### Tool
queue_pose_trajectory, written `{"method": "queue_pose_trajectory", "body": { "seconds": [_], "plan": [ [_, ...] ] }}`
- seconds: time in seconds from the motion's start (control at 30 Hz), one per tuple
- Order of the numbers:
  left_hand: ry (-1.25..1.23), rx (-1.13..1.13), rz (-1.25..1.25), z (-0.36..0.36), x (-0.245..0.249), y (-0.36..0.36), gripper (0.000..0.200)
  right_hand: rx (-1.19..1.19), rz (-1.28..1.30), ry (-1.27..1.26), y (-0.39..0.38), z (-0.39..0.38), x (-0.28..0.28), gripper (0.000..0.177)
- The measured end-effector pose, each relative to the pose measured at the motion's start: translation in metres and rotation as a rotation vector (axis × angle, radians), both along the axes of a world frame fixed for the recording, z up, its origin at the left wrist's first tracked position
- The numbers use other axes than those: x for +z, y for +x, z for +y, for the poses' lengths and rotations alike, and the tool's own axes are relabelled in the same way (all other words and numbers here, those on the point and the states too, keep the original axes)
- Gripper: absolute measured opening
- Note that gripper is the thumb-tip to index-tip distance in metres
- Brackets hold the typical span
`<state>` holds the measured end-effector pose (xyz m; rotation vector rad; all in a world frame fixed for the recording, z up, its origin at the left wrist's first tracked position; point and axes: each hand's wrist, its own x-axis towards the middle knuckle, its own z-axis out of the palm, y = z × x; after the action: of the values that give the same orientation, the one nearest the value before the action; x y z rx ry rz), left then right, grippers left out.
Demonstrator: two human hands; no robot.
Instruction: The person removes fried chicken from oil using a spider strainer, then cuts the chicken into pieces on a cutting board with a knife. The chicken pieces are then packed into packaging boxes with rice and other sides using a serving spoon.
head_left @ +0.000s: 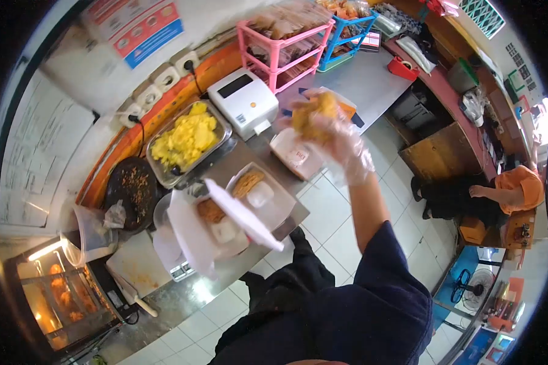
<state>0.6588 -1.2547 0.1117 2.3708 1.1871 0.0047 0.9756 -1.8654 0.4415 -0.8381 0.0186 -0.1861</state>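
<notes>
My right hand (pixel 341 137), in a clear plastic glove, is raised over the counter and grips a golden fried piece of food (pixel 313 117). Below it lies a closed white food box (pixel 293 157). Further left stand two open white boxes: one (pixel 268 204) holds a fried patty (pixel 248 181) and a small lidded cup, the other (pixel 192 234) holds a brown fried piece (pixel 210 210). My left hand does not show.
A steel tray of yellow food (pixel 186 141), a black pan of crumbs (pixel 133 190), a white label printer (pixel 243 100), and pink (pixel 284 44) and blue (pixel 347 30) racks line the counter. A heated display (pixel 61 298) stands at the lower left. A person in orange (pixel 517 190) sits at the right.
</notes>
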Motion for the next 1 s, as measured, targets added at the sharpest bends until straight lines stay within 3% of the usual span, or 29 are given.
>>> {"method": "queue_pose_trajectory", "body": {
  "seconds": [0.1,0.17,0.2,0.27,0.4,0.47,0.53,0.57,0.6,0.63,0.7,0.77,0.8,0.83,0.87,0.9,0.93,1.0],
  "plan": [
    [-0.069,-0.07,0.092,-0.042,0.006,0.001,0.029,-0.139,0.176,-0.181,0.027,-0.095,-0.048,0.055],
    [-0.099,-0.094,0.136,-0.059,0.012,0.0,0.028,-0.07,0.464,-0.798,0.05,-0.135,-0.096,0.05],
    [-0.107,-0.105,0.157,-0.066,0.012,-0.003,0.027,-0.055,0.454,-0.794,0.062,-0.143,-0.111,0.05],
    [-0.114,-0.122,0.194,-0.074,0.016,-0.011,0.026,0.101,0.549,-1.702,0.084,-0.148,-0.135,0.044],
    [-0.106,-0.139,0.254,-0.074,0.021,-0.031,0.023,0.243,0.455,-1.667,0.095,-0.154,-0.161,0.045],
    [-0.103,-0.14,0.279,-0.066,0.027,-0.042,0.022,-0.071,0.137,-1.549,0.103,-0.176,-0.186,0.049],
    [-0.103,-0.129,0.28,-0.054,0.031,-0.056,0.021,-0.291,0.201,-1.506,0.066,-0.163,-0.116,0.046],
    [-0.102,-0.113,0.272,-0.045,0.03,-0.064,0.02,-0.448,0.224,-1.299,0.037,-0.144,-0.09,0.036],
    [-0.1,-0.091,0.252,-0.038,0.03,-0.075,0.02,-0.585,0.466,-1.315,0.007,-0.099,-0.027,0.031],
    [-0.096,-0.063,0.22,-0.029,0.028,-0.087,0.019,-0.752,0.351,-1.048,-0.02,-0.068,-0.021,0.025],
    [-0.057,-0.017,0.135,-0.01,0.027,-0.111,0.018,-0.821,0.275,-0.651,-0.086,0.023,-0.001,0.023],
    [0.024,0.0,-0.001,0.0,0.021,-0.127,0.017,-0.647,-0.361,-0.281,-0.126,0.114,-0.025,0.024],
    [0.1,0.002,-0.107,0.007,0.021,-0.134,0.017,-0.532,-0.353,-0.268,-0.139,0.169,-0.034,0.034],
    [0.18,-0.125,-0.37,0.015,0.041,-0.124,0.016,-0.484,0.086,-0.657,-0.158,0.215,-0.051,0.039],
    [0.366,-0.066,-0.49,0.046,0.001,-0.143,0.014,-0.199,0.145,-0.376,-0.169,0.28,-0.04,0.041],
    [0.36,0.015,-0.523,0.064,-0.002,-0.151,0.014,0.186,-0.089,-0.61,-0.183,0.313,-0.068,0.025],
    [0.338,0.065,-0.558,0.081,0.003,-0.141,0.013,0.454,0.085,-0.463,-0.2,0.361,-0.064,0.019],
    [0.014,0.304,-0.623,0.117,0.038,-0.134,0.015,0.898,0.024,-1.029,-0.219,0.438,-0.086,0.036]
  ]
}}
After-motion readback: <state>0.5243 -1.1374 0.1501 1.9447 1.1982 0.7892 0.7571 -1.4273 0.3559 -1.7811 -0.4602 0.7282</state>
